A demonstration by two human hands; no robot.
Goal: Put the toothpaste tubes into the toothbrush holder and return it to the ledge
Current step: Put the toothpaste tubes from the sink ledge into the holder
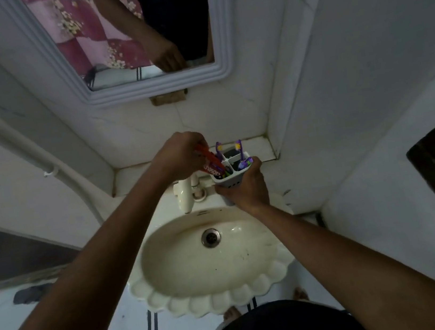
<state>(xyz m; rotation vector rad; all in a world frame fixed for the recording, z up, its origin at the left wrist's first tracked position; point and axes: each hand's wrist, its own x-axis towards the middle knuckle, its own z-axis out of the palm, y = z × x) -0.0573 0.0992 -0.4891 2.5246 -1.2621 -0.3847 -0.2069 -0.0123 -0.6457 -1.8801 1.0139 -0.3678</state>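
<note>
The left hand [181, 153] pinches a red toothpaste tube [212, 162], tilted, lower end in the white plastic four-compartment toothbrush holder [230, 175], which the right hand [246, 186] grips over the cream scalloped sink [213, 299].

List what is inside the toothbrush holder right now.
The toothbrush holder, held by the right hand, contains two purple toothbrushes. The left hand is pushing a red toothpaste tube into a front compartment. Compartment bottoms are hidden.

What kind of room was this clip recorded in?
Most likely a small home bathroom: a scalloped sink with a tap, a wall mirror above it, and a toothbrush holder held over the basin.
</note>
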